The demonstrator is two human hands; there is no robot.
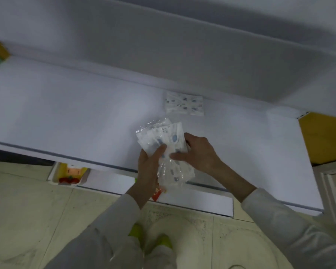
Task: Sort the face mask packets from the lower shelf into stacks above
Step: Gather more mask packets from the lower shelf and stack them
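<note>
A bundle of clear face mask packets (161,136) with blue print is held over the front part of the white shelf (66,113). My left hand (149,166) grips the bundle from below, thumb across its top. My right hand (198,152) pinches the bundle's right side, and more packets (175,173) hang down below it. A small stack of the same packets (184,105) lies flat at the back of the shelf, apart from both hands.
The shelf's back panel (163,55) rises behind the stack. A lower shelf (113,183) shows under the front edge, with a colourful box (70,173) at left and a red item (157,193) beneath my left wrist. A yellow panel (324,136) stands at right. Tiled floor lies below.
</note>
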